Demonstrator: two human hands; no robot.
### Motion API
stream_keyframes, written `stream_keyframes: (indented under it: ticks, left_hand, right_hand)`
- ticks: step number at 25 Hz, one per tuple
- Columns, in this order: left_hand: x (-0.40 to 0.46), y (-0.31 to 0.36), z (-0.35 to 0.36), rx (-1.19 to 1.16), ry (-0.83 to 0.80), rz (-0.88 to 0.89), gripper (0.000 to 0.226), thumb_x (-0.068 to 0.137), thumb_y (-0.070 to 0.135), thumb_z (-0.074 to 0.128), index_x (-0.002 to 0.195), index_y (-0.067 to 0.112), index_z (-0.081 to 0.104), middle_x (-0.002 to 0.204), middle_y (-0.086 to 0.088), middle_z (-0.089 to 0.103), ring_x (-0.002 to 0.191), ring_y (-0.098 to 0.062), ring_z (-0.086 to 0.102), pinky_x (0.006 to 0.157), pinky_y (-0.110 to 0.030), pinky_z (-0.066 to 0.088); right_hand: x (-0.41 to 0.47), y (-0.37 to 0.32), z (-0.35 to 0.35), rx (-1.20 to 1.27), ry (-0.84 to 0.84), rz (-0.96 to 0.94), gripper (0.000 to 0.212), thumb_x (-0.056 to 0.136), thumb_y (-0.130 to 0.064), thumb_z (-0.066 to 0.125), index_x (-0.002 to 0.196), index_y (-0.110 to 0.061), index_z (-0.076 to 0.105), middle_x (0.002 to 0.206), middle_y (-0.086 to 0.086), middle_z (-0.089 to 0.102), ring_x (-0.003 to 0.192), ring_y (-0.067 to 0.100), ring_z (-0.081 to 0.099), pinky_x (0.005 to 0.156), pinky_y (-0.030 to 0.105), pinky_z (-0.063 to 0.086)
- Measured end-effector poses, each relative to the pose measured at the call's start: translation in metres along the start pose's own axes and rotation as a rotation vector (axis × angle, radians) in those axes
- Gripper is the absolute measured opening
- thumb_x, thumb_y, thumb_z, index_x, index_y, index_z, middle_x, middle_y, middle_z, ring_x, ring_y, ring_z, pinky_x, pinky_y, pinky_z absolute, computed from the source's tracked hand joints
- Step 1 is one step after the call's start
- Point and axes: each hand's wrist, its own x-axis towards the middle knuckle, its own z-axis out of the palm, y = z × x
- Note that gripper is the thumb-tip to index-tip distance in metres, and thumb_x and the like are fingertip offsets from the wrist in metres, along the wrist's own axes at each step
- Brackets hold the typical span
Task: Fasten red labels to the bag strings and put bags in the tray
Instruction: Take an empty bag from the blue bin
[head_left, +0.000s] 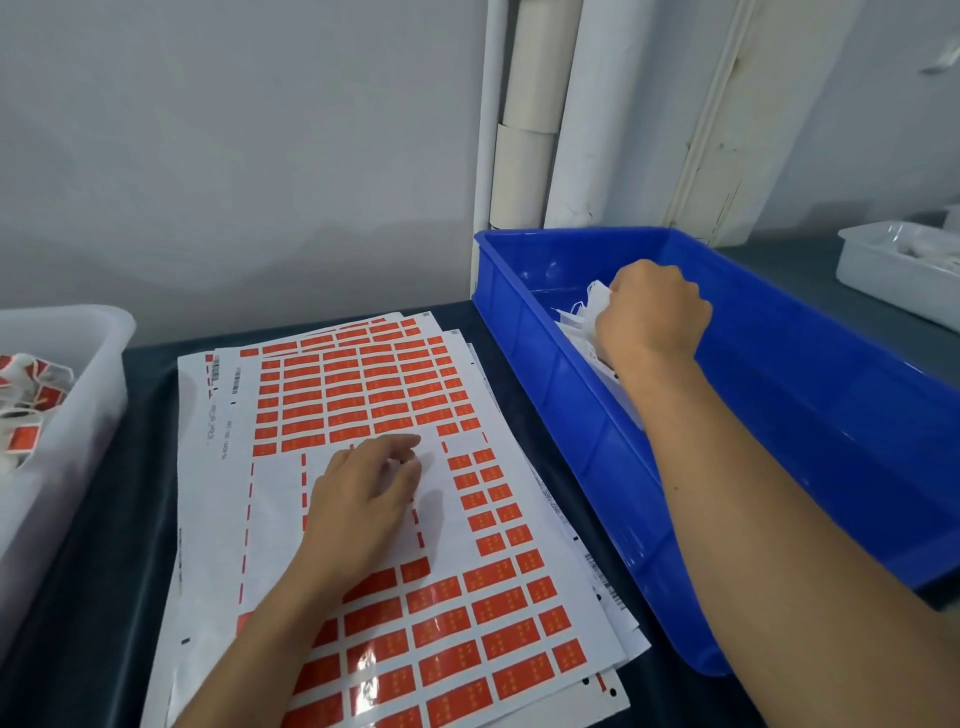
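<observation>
A stack of white sheets (228, 467) covered with rows of red labels (363, 384) lies on the dark table in front of me. My left hand (363, 499) rests on a bare patch of the top sheet, fingers loosely bent, holding nothing. My right hand (652, 312) reaches into the blue bin (810, 395) on the right and grips a bunch of white bags (582, 322) with their strings. At the far left stands a translucent white tray (98, 374) with several bags that carry red labels (31, 410).
Another white tray (898, 270) sits at the back right on a grey surface. White and beige rolls (524, 114) lean upright in the corner behind the blue bin. A grey wall closes the back.
</observation>
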Motion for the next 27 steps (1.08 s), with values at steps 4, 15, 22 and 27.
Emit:
stream_keyframes:
  ticks: [4,15,22,27]
  left_hand:
    - [-0.002,0.004,-0.01,-0.271,0.012,-0.083,0.024,0.108,0.039,0.049,0.128,0.037,0.062,0.125,0.026,0.062,0.104,0.003,0.06,0.085,-0.015,0.045]
    - [-0.008,0.002,-0.026,-0.458,0.216,-0.034,0.053,0.097,0.051,0.06,0.147,0.042,0.044,0.135,0.029,0.056,0.115,0.004,0.062,0.087,-0.011,0.05]
    - [-0.007,-0.009,-0.024,-0.399,0.405,-0.121,0.013,0.104,0.032,0.062,0.095,0.028,0.071,0.082,0.018,0.074,0.08,-0.004,0.073,0.069,-0.014,0.058]
    - [-0.008,-0.011,-0.022,-0.449,0.395,-0.122,0.01,0.103,0.034,0.063,0.098,0.03,0.07,0.089,0.018,0.075,0.085,-0.006,0.074,0.076,-0.024,0.062]
  right_hand:
    - [-0.007,-0.015,-0.021,0.112,0.088,-0.218,0.017,0.095,-0.012,0.067,0.112,-0.013,0.067,0.098,0.009,0.067,0.085,0.03,0.058,0.064,0.037,0.037]
    - [-0.111,-0.1,0.01,0.625,-0.26,-0.709,0.008,0.103,-0.026,0.058,0.105,-0.027,0.065,0.102,-0.01,0.065,0.09,0.009,0.06,0.081,0.037,0.057]
    - [-0.188,-0.117,0.074,0.917,-0.379,-0.502,0.021,0.105,-0.043,0.051,0.126,-0.044,0.053,0.126,-0.023,0.058,0.111,-0.001,0.057,0.092,0.019,0.054]
    - [-0.192,-0.113,0.081,1.063,-0.366,-0.401,0.038,0.097,-0.054,0.055,0.133,-0.05,0.046,0.136,-0.031,0.05,0.122,-0.007,0.05,0.093,0.011,0.043]
